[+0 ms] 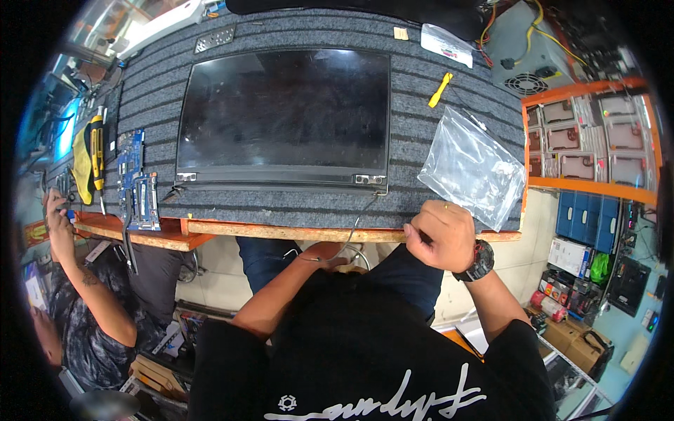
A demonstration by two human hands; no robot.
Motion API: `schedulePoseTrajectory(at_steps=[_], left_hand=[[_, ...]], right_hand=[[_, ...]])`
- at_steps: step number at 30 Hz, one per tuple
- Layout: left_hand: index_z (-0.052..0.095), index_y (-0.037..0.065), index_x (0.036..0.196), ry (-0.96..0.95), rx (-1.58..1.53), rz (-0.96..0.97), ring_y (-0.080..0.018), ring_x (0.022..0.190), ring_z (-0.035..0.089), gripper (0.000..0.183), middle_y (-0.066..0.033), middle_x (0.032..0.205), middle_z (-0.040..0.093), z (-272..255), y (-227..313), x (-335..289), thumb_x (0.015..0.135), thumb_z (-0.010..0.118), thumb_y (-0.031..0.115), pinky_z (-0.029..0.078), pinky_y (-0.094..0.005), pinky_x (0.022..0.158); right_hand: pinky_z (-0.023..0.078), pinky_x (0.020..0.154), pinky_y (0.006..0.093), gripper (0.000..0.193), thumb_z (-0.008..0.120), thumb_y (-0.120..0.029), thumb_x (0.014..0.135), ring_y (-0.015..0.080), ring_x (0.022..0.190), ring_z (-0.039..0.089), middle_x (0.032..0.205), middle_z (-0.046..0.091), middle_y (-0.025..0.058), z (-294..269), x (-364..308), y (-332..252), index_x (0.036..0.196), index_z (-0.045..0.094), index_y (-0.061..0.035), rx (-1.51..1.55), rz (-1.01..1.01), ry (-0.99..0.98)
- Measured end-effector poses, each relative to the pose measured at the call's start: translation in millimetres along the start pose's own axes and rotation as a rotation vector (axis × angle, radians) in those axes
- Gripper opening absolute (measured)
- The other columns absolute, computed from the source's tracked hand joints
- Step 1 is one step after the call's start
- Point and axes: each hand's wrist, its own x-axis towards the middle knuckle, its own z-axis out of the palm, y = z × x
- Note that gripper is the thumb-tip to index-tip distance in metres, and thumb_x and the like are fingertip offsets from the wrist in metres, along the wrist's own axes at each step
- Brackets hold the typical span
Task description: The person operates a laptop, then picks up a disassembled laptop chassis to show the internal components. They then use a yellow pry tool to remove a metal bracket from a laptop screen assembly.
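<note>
Your right hand [444, 235] rests loosely fisted by the desk [281, 232] edge, lower right of centre, nothing visible held. Left hand [325, 252], lower centre: grip unclear. Screen [284, 109] lies upper centre; best keep its cable [349, 241] slack.

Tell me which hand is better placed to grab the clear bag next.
Probably the right hand: it's at the table's front edge, close beside the clear bag, though curled. The left hand is down near the lap, farther away.
</note>
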Motion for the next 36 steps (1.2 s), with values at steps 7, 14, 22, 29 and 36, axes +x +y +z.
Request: schedulePoseTrajectory(at_steps=[7, 14, 22, 29, 36], left_hand=[[0.077, 0.007, 0.111, 0.099, 0.071, 0.033, -0.033, 0.094, 0.075, 0.042, -0.0134, 0.096, 0.077, -119, 83, -239, 0.098, 0.069, 0.046, 0.056, -0.0419, 0.084], [0.074, 0.001, 0.104, 1.051, 0.138, 0.685, -0.0241, 0.09, 0.068, 0.013, -0.0092, 0.098, 0.072, -172, 148, -294, 0.095, 0.075, 0.011, 0.054, -0.0374, 0.082], [0.074, 0.008, 0.108, 1.261, 0.594, 0.654, -0.0298, 0.103, 0.062, 0.022, -0.0078, 0.105, 0.066, -212, 145, -233, 0.089, 0.08, 0.018, 0.05, -0.0428, 0.088], [0.072, 0.008, 0.104, 1.287, 0.662, 0.744, -0.03, 0.098, 0.063, 0.018, -0.0068, 0.102, 0.065, -212, 142, -226, 0.089, 0.078, 0.016, 0.05, -0.0423, 0.086], [0.072, 0.006, 0.109, 1.581, 0.498, 0.831, -0.0308, 0.1, 0.066, 0.024, -0.009, 0.104, 0.068, -186, 147, -273, 0.088, 0.08, 0.013, 0.05, -0.0426, 0.087]], right_hand=[[0.039, 0.052, 0.0366, 0.019, 0.073, -0.011, 0.089, 0.0239, 0.054, 0.052, 0.066, 0.053, 0.0063, -1, -7, -3, 0.074, 0.062, -0.0071, 0.06, 0.098, 0.015], [0.047, 0.062, 0.0334, 0.014, 0.071, -0.016, 0.099, 0.0231, 0.067, 0.06, 0.081, 0.064, 0.0097, 6, -3, -6, 0.094, 0.068, -0.0027, 0.199, 0.154, 0.235], [0.054, 0.077, 0.0421, 0.014, 0.07, -0.018, 0.099, 0.0322, 0.087, 0.068, 0.094, 0.068, 0.0123, -43, 73, 14, 0.103, 0.072, -0.0055, -0.274, 0.039, 0.305], [0.058, 0.087, 0.0413, 0.019, 0.063, -0.015, 0.09, 0.0295, 0.108, 0.067, 0.106, 0.066, 0.0082, -63, 119, 114, 0.106, 0.071, -0.012, -0.873, -0.358, -0.173], [0.053, 0.089, 0.0395, 0.012, 0.067, -0.02, 0.088, 0.0239, 0.108, 0.065, 0.101, 0.066, 0.0044, -75, 133, 115, 0.097, 0.065, -0.0116, -0.906, -0.463, -0.293]])
